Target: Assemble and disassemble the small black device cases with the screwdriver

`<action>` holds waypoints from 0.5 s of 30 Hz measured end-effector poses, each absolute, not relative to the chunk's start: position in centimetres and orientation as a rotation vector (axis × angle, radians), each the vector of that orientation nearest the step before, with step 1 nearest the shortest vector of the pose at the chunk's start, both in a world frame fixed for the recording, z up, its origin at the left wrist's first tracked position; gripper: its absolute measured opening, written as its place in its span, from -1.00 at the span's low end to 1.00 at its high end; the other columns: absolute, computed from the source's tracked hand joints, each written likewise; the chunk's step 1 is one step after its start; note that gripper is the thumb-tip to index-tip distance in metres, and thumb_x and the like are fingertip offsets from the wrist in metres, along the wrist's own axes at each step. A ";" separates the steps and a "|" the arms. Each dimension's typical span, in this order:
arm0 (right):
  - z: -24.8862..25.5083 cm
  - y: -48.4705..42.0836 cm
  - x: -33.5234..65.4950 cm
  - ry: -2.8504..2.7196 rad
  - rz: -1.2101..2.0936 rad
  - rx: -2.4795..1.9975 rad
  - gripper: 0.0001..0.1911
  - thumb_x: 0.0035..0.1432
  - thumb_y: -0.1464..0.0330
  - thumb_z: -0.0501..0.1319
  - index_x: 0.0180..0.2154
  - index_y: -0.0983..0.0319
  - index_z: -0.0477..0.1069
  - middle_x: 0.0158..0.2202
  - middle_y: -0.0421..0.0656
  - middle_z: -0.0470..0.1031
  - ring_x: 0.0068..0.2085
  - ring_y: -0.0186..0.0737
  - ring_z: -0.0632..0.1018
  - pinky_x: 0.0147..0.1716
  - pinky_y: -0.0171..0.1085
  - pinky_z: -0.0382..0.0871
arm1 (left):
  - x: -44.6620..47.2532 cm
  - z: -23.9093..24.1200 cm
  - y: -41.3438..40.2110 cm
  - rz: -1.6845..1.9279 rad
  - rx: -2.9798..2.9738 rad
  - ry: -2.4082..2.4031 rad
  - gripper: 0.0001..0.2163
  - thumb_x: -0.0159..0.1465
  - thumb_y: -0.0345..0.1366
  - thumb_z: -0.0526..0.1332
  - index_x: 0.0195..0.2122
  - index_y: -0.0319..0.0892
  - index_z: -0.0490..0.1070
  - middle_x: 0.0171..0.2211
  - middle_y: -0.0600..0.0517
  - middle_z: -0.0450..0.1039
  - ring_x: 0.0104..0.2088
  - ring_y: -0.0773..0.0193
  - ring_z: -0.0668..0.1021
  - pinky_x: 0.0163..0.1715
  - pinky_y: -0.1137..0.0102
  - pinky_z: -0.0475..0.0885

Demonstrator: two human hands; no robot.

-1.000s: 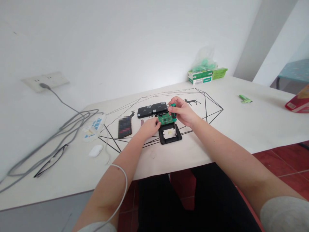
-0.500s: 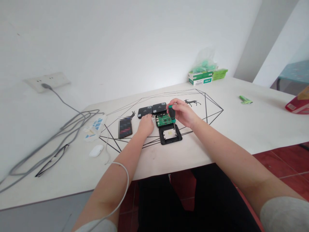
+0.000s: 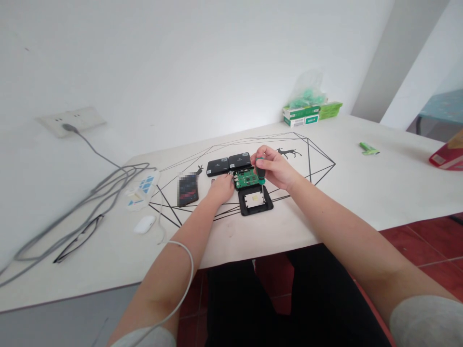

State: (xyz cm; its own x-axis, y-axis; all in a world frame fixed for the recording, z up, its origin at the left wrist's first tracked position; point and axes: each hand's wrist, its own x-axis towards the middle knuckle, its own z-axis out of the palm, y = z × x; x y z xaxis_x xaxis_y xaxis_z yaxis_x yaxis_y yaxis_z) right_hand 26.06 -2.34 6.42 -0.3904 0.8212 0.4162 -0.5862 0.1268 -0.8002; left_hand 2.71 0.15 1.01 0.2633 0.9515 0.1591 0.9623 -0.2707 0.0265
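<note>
Grey cables (image 3: 72, 202) trail off the far left edge of your white table (image 3: 361, 193), running from a wall socket (image 3: 68, 120) down past a pair of dark-framed glasses (image 3: 77, 238) lying flat. Just right of those, a white power strip (image 3: 139, 190) with blue marks, and nearer you a small white earbud case (image 3: 143, 224). A thin white cord (image 3: 181, 274) loops over your left forearm. Next along, a dark phone (image 3: 187, 189) lies face up on the printed black line pattern. Your left hand (image 3: 221, 187) rests palm down on the table just left of the green circuit board (image 3: 246, 179), fingers loosely curled and reaching toward its edge; whether they pinch anything you cannot tell. Behind the board sit two black cases (image 3: 228, 164) side by side, touching. In front of it, nearer you, a black open frame (image 3: 255, 199) with a pale square in its middle lies flat. Your right hand (image 3: 275, 168) is closed around a green-handled screwdriver (image 3: 259, 169), held roughly upright with the tip down at the board's right side. Further right, green and white boxes (image 3: 307, 113) stand by the wall, a small green item (image 3: 369, 148) lies alone, and a red packet (image 3: 448, 156) sits at the edge.
</note>
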 end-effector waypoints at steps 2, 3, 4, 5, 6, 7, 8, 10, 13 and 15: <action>6.5 -2.4 26.1 -1.223 1.569 -0.251 -0.61 0.04 0.17 0.51 -0.33 0.16 0.35 -0.34 -0.25 0.56 -0.40 -0.34 0.48 -0.42 -0.35 0.37 | 2.7 1.0 0.2 -0.200 -2.433 -1.843 -0.74 0.48 -0.36 0.04 0.06 -0.19 0.48 0.12 -0.22 0.52 0.14 0.01 0.54 0.17 0.12 0.42; 6.6 -2.4 26.1 -1.213 1.579 -0.246 -0.63 0.06 0.15 0.49 -0.34 0.16 0.36 -0.35 -0.23 0.57 -0.39 -0.31 0.50 -0.42 -0.34 0.38 | 2.7 1.0 0.2 -0.193 -2.432 -1.838 -0.74 0.48 -0.35 0.03 0.05 -0.19 0.48 0.12 -0.22 0.52 0.14 0.01 0.54 0.17 0.12 0.42; 6.6 -2.3 26.2 -1.202 1.584 -0.243 -0.65 0.06 0.15 0.47 -0.35 0.16 0.36 -0.37 -0.22 0.57 -0.38 -0.28 0.52 -0.41 -0.32 0.39 | 2.7 1.0 0.2 -0.192 -2.432 -1.833 -0.74 0.48 -0.35 0.03 0.05 -0.20 0.48 0.12 -0.22 0.52 0.13 0.00 0.54 0.16 0.12 0.42; 6.6 -2.3 26.2 -1.193 1.585 -0.242 -0.67 0.04 0.17 0.46 -0.35 0.16 0.36 -0.39 -0.22 0.57 -0.37 -0.26 0.53 -0.40 -0.30 0.41 | 2.7 1.0 0.2 -0.196 -2.434 -1.829 -0.73 0.48 -0.34 0.03 0.06 -0.20 0.48 0.12 -0.22 0.53 0.13 -0.01 0.55 0.16 0.12 0.43; 6.7 -2.2 26.3 -1.187 1.582 -0.243 -0.69 0.03 0.19 0.45 -0.36 0.16 0.36 -0.40 -0.22 0.57 -0.37 -0.24 0.54 -0.38 -0.29 0.43 | 2.7 1.0 0.2 -0.206 -2.438 -1.828 -0.73 0.49 -0.34 0.03 0.08 -0.20 0.47 0.12 -0.22 0.53 0.13 -0.01 0.55 0.15 0.12 0.43; 6.7 -2.1 26.3 -1.181 1.578 -0.246 -0.70 0.03 0.21 0.44 -0.36 0.15 0.36 -0.41 -0.22 0.57 -0.38 -0.23 0.55 -0.37 -0.28 0.44 | 2.7 1.0 0.2 -0.217 -2.444 -1.829 -0.72 0.49 -0.34 0.03 0.09 -0.20 0.47 0.12 -0.23 0.53 0.13 -0.02 0.55 0.14 0.12 0.44; 6.6 -2.0 26.4 -1.177 1.574 -0.252 -0.71 0.03 0.23 0.43 -0.36 0.15 0.35 -0.42 -0.22 0.57 -0.39 -0.23 0.54 -0.38 -0.27 0.45 | 2.7 0.9 0.3 -0.230 -2.451 -1.831 -0.71 0.49 -0.34 0.03 0.12 -0.20 0.45 0.14 -0.23 0.53 0.14 -0.02 0.55 0.14 0.11 0.44; 6.6 -1.9 26.4 -1.173 1.570 -0.263 -0.72 0.04 0.24 0.41 -0.35 0.14 0.33 -0.42 -0.23 0.57 -0.41 -0.24 0.54 -0.39 -0.27 0.44 | 2.6 0.9 0.4 -0.247 -2.468 -1.829 -0.67 0.49 -0.34 0.02 0.19 -0.20 0.42 0.23 -0.23 0.48 0.19 -0.03 0.53 0.16 0.11 0.43; 6.5 -1.8 26.4 -1.170 1.572 -0.268 -0.71 0.03 0.24 0.41 -0.34 0.14 0.31 -0.42 -0.23 0.57 -0.41 -0.25 0.54 -0.40 -0.28 0.43 | 2.4 0.8 0.5 -0.238 -2.502 -1.799 -0.63 0.49 -0.35 0.01 0.25 -0.14 0.40 0.32 -0.19 0.42 0.26 0.00 0.48 0.23 0.12 0.39; 6.5 -1.8 26.4 -1.169 1.573 -0.268 -0.71 0.03 0.24 0.41 -0.34 0.15 0.31 -0.42 -0.23 0.57 -0.42 -0.25 0.53 -0.41 -0.28 0.43 | 2.3 0.9 0.5 -0.215 -2.524 -1.778 -0.63 0.49 -0.34 0.01 0.24 -0.12 0.42 0.30 -0.17 0.44 0.26 0.01 0.48 0.25 0.12 0.37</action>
State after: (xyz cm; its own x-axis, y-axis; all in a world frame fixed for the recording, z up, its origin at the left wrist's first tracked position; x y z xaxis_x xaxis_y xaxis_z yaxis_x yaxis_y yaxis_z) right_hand 26.42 -1.82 6.49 -0.3707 0.8417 0.3925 -0.6185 0.0916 -0.7804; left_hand 2.25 0.53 0.87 0.3304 0.9334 0.1401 0.9399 -0.3389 0.0415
